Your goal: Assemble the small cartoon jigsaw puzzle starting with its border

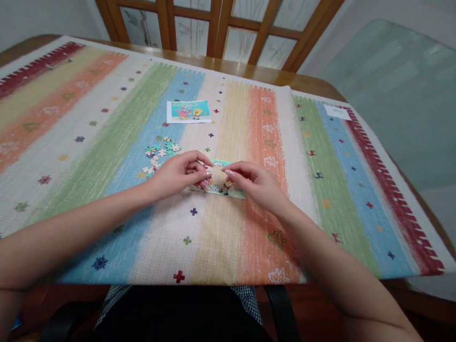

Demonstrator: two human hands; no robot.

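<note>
A partly assembled jigsaw puzzle [226, 190] lies on the tablecloth before me, its middle open so the pale cloth shows through. Cartoon figures are printed on its lower part. My left hand [181, 173] is at the puzzle's left side, thumb and fingers drawn together at the gap. Opposite it, my right hand [258, 183] has its thumb and forefinger pinched at the gap's right side. Whatever either pair of fingertips holds is too small or hidden to make out. Several loose puzzle pieces [162, 153] are heaped beside my left hand, partly covered by it.
Beyond the puzzle lies a picture card [189, 112] with cartoon figures. A small white paper [337, 112] rests at the far right. The striped tablecloth [105, 143] covers a wooden table [309, 83]. Wooden doors with glass panes [190, 33] stand behind it.
</note>
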